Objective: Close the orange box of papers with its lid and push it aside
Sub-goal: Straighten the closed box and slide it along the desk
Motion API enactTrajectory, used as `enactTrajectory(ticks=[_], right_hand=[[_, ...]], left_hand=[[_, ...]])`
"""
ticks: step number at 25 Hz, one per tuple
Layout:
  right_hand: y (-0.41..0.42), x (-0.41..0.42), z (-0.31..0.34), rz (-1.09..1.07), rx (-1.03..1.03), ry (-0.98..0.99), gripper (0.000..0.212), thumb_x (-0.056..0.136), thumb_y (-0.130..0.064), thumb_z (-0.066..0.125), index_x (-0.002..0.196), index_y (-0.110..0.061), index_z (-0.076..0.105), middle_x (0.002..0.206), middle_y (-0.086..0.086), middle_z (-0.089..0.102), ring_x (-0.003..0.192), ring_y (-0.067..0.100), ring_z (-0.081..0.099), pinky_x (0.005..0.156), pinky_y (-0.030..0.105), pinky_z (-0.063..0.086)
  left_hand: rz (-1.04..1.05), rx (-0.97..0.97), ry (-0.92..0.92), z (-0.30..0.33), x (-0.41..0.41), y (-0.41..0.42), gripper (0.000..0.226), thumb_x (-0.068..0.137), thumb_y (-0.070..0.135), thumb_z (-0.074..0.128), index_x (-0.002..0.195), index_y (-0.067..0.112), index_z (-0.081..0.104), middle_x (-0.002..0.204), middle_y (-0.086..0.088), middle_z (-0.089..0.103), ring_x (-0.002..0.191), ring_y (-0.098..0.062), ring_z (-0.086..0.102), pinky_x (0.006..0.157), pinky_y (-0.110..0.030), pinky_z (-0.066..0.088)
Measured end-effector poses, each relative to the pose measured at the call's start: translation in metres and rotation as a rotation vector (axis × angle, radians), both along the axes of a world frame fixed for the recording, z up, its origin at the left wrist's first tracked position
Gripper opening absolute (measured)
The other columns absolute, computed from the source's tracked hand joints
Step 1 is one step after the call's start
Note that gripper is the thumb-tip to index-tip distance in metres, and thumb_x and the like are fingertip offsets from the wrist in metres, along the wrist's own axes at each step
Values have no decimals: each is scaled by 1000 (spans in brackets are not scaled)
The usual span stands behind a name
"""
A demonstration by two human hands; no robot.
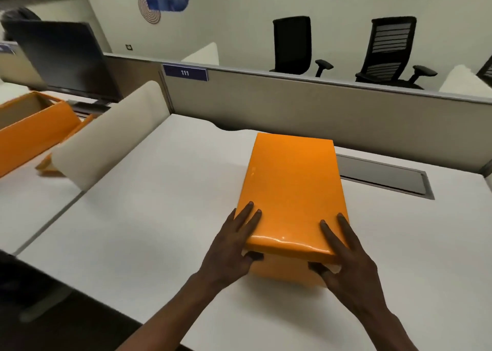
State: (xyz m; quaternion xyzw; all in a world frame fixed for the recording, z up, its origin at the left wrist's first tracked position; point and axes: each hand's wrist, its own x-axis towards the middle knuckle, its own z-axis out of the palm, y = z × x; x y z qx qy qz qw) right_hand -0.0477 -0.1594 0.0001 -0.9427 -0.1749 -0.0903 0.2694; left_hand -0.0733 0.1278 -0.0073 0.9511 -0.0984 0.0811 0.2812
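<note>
Both hands on the near end of a lidded orange box on the white desk (138,217).

The left hand (229,247) and right hand (348,255) clamp the glossy orange rectangular lid (292,188) at its near corners, fingers flat on top, thumbs tucked beneath its edge (seemingly not fully seated there). The orange cardboard box (282,273) under it runs lengthwise away from the person toward the grey partition (306,105). A grey cable tray (383,175) lies just right; another open orange box (32,129) sits beyond a cream divider (111,135), far left.
</note>
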Motion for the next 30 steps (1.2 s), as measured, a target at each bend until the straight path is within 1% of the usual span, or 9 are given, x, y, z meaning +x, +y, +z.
enactTrajectory(ticks=[3, 6, 11, 14, 19, 23, 27, 29, 30], right_hand=[[49, 23, 12, 67, 13, -40, 104, 62, -36, 93, 150, -17, 41, 159, 14, 31, 115, 47, 62, 80, 55, 57], [107, 46, 16, 102, 20, -67, 101, 63, -37, 92, 149, -18, 42, 158, 14, 33, 112, 46, 64, 81, 53, 57], [239, 78, 13, 137, 92, -99, 98, 68, -39, 89, 151, -19, 40, 159, 14, 31, 114, 47, 62, 83, 54, 56], [312, 96, 11, 119, 158, -94, 96, 72, -37, 88, 152, -23, 37, 161, 14, 28, 117, 46, 61, 83, 53, 57], [412, 119, 6, 129, 152, -92, 88, 78, -38, 83, 152, -23, 38, 162, 13, 25, 121, 44, 58, 84, 49, 59], [456, 134, 0, 123, 116, -85, 86, 79, -36, 83, 152, -22, 39, 161, 13, 28, 125, 44, 56, 86, 49, 58], [477, 134, -15, 150, 61, -83, 83, 78, -35, 84, 149, -21, 44, 159, 15, 33, 124, 44, 57, 84, 48, 58], [479, 133, -25, 161, 21, -107, 83, 79, -35, 83, 150, -23, 42, 161, 12, 27, 128, 44, 53, 86, 50, 58], [479, 133, -28, 146, -13, -109, 85, 80, -37, 82, 152, -25, 39, 163, 11, 20, 132, 46, 47, 90, 54, 57]], left_hand=[[37, -21, -21, 7, 6, 48, 100, 82, 47, 76, 158, 30, 13, 169, 8, 8, 155, -31, 22, 117, -55, 38], [79, -7, -41, 15, 18, 105, 100, 81, 44, 79, 157, 28, 16, 169, 6, 12, 153, -32, 25, 116, -56, 41], [80, 74, -60, 35, 50, 239, 101, 79, 39, 82, 158, 26, 19, 168, 4, 14, 152, -35, 27, 114, -57, 38], [73, 131, -67, 46, 77, 312, 102, 77, 37, 84, 159, 23, 24, 167, 3, 16, 152, -37, 28, 116, -57, 35], [50, 187, -34, 49, 114, 415, 102, 77, 38, 85, 158, 21, 26, 168, 0, 17, 151, -37, 28, 117, -61, 35], [60, 194, -13, 36, 131, 462, 102, 78, 39, 84, 159, 22, 26, 169, 1, 17, 152, -36, 27, 117, -62, 35], [57, 186, 17, 19, 134, 485, 101, 77, 39, 84, 159, 21, 27, 169, 0, 19, 152, -36, 28, 116, -63, 36], [49, 201, 17, 10, 133, 489, 101, 77, 41, 84, 159, 21, 27, 169, -1, 18, 153, -36, 25, 116, -64, 35], [48, 213, 19, 6, 132, 488, 102, 78, 42, 83, 159, 21, 26, 169, -1, 17, 154, -36, 22, 116, -64, 35]])
